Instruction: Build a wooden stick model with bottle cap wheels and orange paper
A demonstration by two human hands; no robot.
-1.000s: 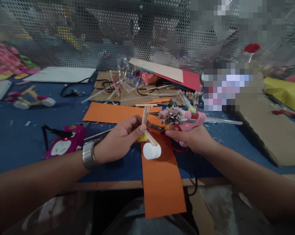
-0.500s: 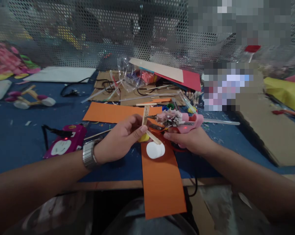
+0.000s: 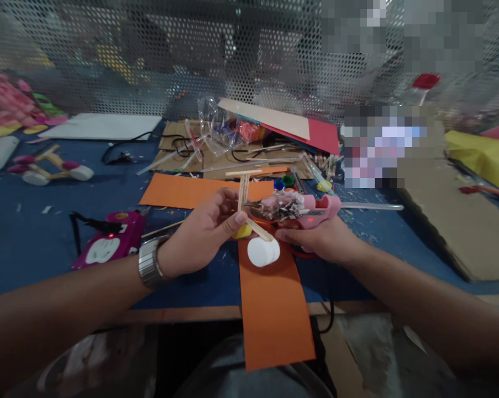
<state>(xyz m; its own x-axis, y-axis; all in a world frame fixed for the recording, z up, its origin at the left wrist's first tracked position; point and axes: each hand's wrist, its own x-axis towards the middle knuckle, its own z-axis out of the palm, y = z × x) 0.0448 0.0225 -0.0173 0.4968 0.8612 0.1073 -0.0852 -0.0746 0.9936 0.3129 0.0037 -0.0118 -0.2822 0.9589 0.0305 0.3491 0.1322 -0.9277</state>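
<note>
Between thumb and fingers, my left hand [image 3: 205, 229] pinches a small frame of wooden sticks [image 3: 243, 190]. White round caps [image 3: 262, 252] sit at the frame's lower end, and a yellow cap [image 3: 241, 231] is by my thumb. My right hand [image 3: 321, 237] is wrapped round a pink glue gun [image 3: 315, 213] with a clear glue stick out of its back. Its nozzle points left and is at the upright sticks; whether it touches them I cannot tell. Below the caps an orange strip [image 3: 276, 315] hangs over the table's front edge.
A purple box with a lit red lamp [image 3: 120, 232] lies at the left, a stick-and-cap model [image 3: 52, 166] behind it. Another orange strip [image 3: 183, 190], cardboard and plastic wrap lie behind my hands. A large cardboard piece [image 3: 452, 215] is at the right.
The stick frame has shifted slightly left and up in my left hand. The glue gun has moved a little left and its nozzle sits lower along the upright sticks.
</note>
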